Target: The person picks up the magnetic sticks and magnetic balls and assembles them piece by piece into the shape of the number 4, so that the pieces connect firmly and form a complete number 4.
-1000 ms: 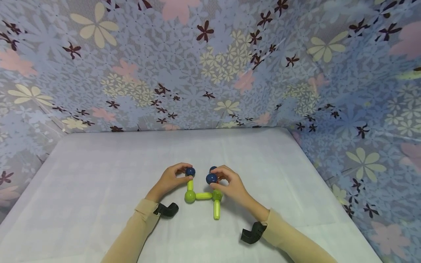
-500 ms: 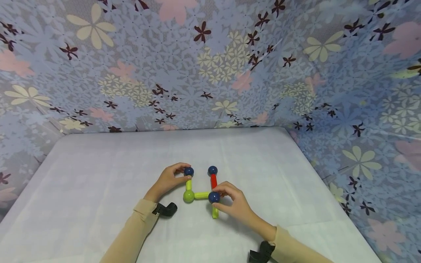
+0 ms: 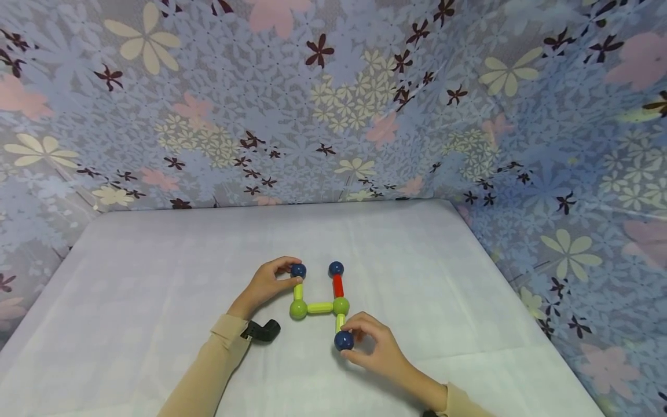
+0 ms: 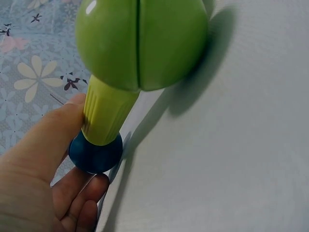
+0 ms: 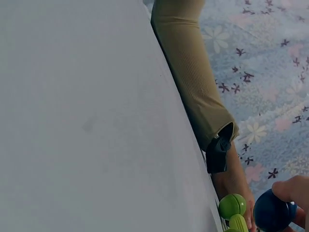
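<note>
A toy frame of balls and rods lies on the white-covered table. My left hand (image 3: 266, 286) holds the far-left blue ball (image 3: 299, 270), fixed to a yellow-green rod (image 4: 108, 111). That rod meets the left green ball (image 3: 298, 309). A second yellow-green rod (image 3: 320, 308) runs from there to the right green ball (image 3: 341, 306). From it a red rod (image 3: 338, 286) leads away to another blue ball (image 3: 336, 268). Pinched in my right hand (image 3: 384, 348) is a third blue ball (image 3: 344, 340), at the near end of a short yellow-green rod (image 3: 340, 322); whether they are joined, I cannot tell.
The white cloth (image 3: 172, 255) stretches around the frame on every side. Flower-patterned fabric (image 3: 292, 116) rises behind the table and along its right side. A black wrist mount (image 3: 263, 330) sits on my left sleeve, close to the left green ball.
My right hand has brought its blue ball from beside the red rod, past the right green ball, to the near rod's end. The left hand still holds its ball.
</note>
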